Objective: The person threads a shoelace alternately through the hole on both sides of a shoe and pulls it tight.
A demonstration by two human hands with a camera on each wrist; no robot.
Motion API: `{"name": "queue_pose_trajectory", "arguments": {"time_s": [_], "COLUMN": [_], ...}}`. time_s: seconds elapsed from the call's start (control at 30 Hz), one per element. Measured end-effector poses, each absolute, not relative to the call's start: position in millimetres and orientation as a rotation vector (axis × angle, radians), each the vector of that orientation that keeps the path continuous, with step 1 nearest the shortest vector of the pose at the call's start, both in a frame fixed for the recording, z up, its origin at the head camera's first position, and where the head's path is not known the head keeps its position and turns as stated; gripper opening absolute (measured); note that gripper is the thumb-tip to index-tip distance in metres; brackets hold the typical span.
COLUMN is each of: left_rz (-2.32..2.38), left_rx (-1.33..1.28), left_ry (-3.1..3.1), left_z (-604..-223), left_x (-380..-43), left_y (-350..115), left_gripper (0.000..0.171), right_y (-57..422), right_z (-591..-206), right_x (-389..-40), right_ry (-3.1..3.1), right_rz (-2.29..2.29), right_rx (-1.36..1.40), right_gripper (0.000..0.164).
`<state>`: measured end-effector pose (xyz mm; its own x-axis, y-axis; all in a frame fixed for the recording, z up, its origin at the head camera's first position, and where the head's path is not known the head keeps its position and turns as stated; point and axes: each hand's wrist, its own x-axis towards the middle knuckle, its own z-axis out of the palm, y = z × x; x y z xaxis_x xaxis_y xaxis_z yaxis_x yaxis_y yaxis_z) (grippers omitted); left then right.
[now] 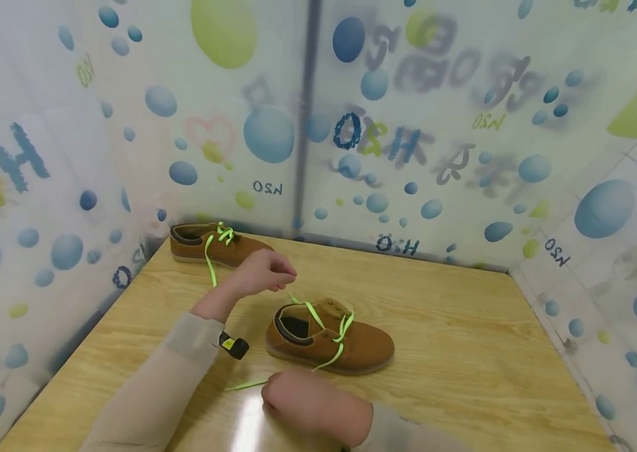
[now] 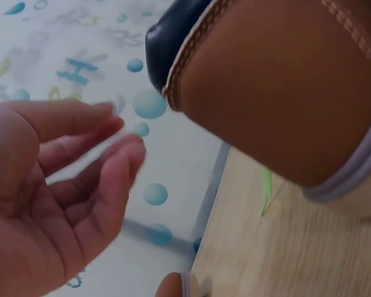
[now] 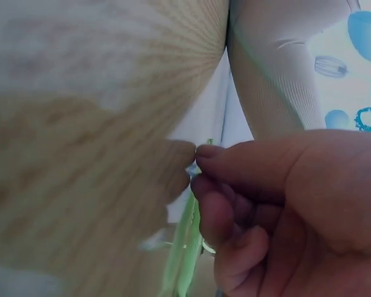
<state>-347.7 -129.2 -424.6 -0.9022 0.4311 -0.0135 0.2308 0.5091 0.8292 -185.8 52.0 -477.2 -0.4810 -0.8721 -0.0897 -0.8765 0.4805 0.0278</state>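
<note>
A brown lace-up shoe (image 1: 363,342) stands on the table with its toe to the right, a bright green shoelace (image 1: 343,329) in its eyelets. Beyond its heel, my left hand (image 1: 258,273) hovers with loosely bent fingers. In the left wrist view the thumb and fingers of that hand (image 2: 68,192) are apart, with nothing visible between them. On the near side of the shoe my right hand (image 1: 309,398) pinches the green shoelace (image 3: 187,247) between thumb and finger, as the right wrist view shows. One lace end (image 1: 241,385) sticks out left of this hand.
A second brown shoe (image 1: 188,248) with green laces stands at the table's far left corner, partly behind my left hand. The wooden table (image 1: 465,351) meets printed curtains (image 1: 442,207) at the back and sides. A black and yellow device (image 1: 233,345) sits on my left wrist.
</note>
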Motion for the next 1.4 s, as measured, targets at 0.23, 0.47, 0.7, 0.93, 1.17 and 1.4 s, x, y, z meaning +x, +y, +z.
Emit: {"name": "queue_pose_trajectory", "arguments": {"time_s": [0.23, 0.47, 0.7, 0.93, 1.17, 1.4], "left_rz": [1.416, 1.41, 1.396, 1.369, 1.372, 1.365], "left_rx": [0.645, 0.683, 0.715, 0.706, 0.736, 0.744], "left_ry": [2.47, 2.476, 2.485, 2.502, 2.495, 2.496], "left_z": [-425.5, -422.5, -421.7, -425.0, -427.6, -426.1], "left_x": [-343.2, -343.1, -344.4, -344.7, -346.7, -344.7], "left_y": [-123.0, -120.3, -119.0, -118.5, -118.3, -118.7], "left_gripper": [0.016, 0.011, 0.009, 0.008, 0.009, 0.009], "right_y": [63.4, 63.1, 58.4, 55.7, 57.9, 59.4], "right_z": [-465.5, -465.1, -472.5, -476.0, -476.9, -479.3], "right_x": [-183.9, -188.8, -187.1, -179.9, -180.8, -184.6], "right_ry": [2.631, 2.737, 2.773, 2.713, 2.792, 2.856], "right_rz": [0.072, -0.032, 0.003, 0.108, 0.09, 0.06], "right_rx": [-1.564, -1.568, -1.448, -1.519, -1.594, -1.403], "right_gripper": [0.014, 0.012, 0.008, 0.014, 0.009, 0.01]}}
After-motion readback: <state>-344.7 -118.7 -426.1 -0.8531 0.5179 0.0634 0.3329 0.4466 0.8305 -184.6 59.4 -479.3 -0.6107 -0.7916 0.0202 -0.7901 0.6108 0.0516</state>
